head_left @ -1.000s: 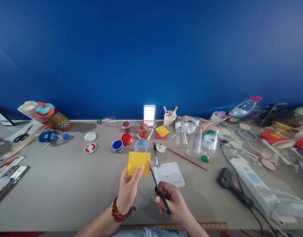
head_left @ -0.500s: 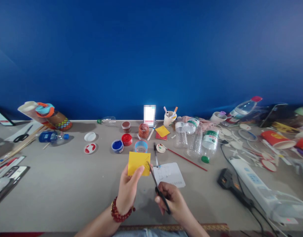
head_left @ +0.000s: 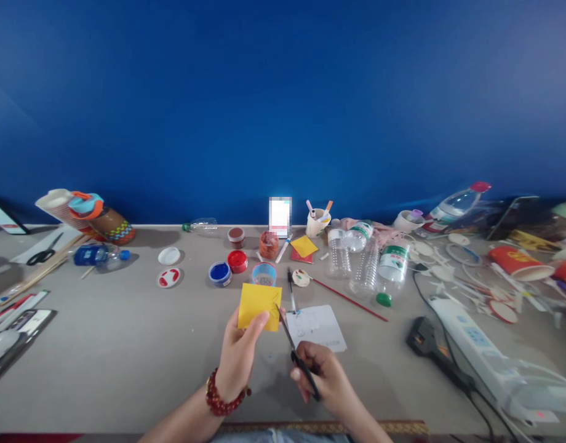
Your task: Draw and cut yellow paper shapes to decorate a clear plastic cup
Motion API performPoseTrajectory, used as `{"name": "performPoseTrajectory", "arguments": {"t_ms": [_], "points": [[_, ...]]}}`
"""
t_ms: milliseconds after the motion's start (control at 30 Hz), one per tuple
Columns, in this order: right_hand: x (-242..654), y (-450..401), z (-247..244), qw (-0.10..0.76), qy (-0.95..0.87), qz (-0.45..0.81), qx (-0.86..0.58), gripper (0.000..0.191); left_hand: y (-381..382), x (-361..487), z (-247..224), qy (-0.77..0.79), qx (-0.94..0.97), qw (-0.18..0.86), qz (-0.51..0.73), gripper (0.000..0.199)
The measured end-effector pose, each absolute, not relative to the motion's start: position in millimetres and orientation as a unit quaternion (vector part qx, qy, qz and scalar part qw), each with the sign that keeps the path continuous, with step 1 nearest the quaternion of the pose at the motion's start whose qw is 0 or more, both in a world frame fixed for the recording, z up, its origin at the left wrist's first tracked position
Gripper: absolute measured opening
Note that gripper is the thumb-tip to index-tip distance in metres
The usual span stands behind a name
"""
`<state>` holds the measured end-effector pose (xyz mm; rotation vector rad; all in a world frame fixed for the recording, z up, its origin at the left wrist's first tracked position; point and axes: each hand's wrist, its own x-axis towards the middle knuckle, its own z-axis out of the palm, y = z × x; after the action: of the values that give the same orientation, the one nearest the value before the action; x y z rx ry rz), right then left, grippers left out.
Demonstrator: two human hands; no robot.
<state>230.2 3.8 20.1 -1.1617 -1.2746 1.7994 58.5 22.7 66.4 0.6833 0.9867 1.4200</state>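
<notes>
My left hand pinches a square of yellow paper by its lower edge, thumb in front, above the table. Dark pen lines run near the paper's right side. In my right hand is a pair of black-handled scissors, fingers wrapped about the handles. The blades slant up to the left and meet the paper's right edge by the drawn lines. Beneath and to the right lies a white sheet with faint marks. Just behind the yellow paper stands a clear, blue-rimmed cup.
Open paint pots, blue and red, stand behind my hands. A red stick lies towards the right, before several plastic bottles. Farther right are a glue gun and a power strip. A phone lies left.
Hardly anything differs. The paper and scissors have shifted very slightly, with both hands keeping their hold.
</notes>
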Motion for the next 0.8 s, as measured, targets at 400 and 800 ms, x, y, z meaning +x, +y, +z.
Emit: {"name": "performPoseTrajectory", "arguments": {"t_ms": [400,800], "points": [[238.0,7.9,21.6,0.29,-0.518,0.661,-0.459,0.061,24.7,53.1,76.4,0.421,0.332,0.607,0.587,0.03],[245.4,10.4,28.0,0.27,-0.529,0.657,-0.465,0.061,29.0,44.0,85.3,0.418,0.393,0.617,0.539,0.029]]}}
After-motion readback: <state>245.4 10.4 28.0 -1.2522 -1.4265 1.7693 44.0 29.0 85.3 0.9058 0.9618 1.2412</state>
